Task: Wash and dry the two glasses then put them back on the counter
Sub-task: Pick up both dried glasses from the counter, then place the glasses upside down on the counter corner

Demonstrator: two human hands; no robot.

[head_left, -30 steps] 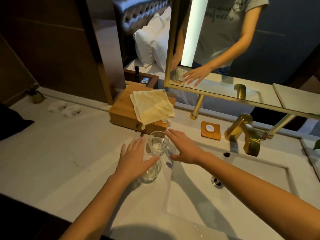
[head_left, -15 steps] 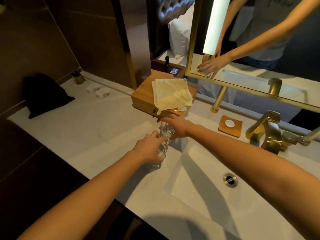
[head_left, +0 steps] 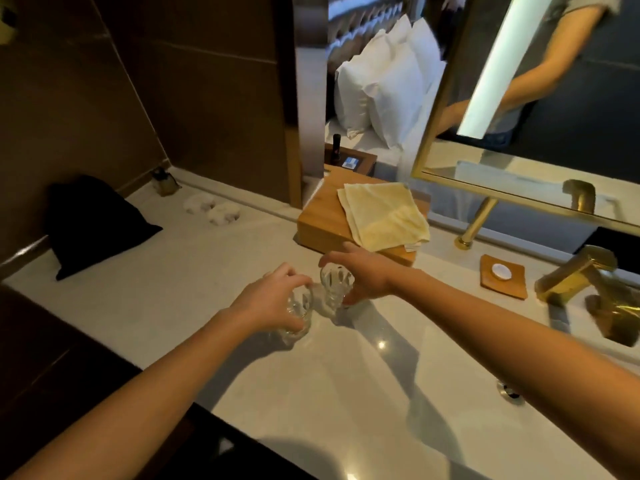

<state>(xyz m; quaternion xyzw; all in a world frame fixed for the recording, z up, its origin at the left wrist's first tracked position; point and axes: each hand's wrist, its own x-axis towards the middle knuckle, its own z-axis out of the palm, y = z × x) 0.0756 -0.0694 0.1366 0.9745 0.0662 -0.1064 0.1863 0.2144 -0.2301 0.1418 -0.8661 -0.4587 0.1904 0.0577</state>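
- Both hands, flat with straight fingers a second ago, now close on the glasses, and the view has swung leftward.
- Left fingers [head_left: 294, 278]: curled down over the rim of the near glass [head_left: 298, 323] from above, gripping it.
- Right fingers [head_left: 346, 299]: wrapped round the side of the far glass [head_left: 336, 282], thumb across its upper edge.
- Left hand [head_left: 273, 299] and right hand [head_left: 363, 275]: side by side at centre frame, one glass each.
- Glasses: upright, just beside each other, on the counter [head_left: 173, 289] at the left lip of the sink basin [head_left: 381, 393]. Whether either base has left the stone cannot be told.
- Step in hand (judgement): pick-up, ahead of any washing; nothing looks rinsed or dried.
- Next move (judgement): carry both glasses rightward over the basin to the gold faucet [head_left: 588, 282] at right of frame. One hand must be freed to turn on the water.
- Surroundings: folded towel [head_left: 384, 216] on a wooden box [head_left: 318, 223] above the hands, within reach for drying.
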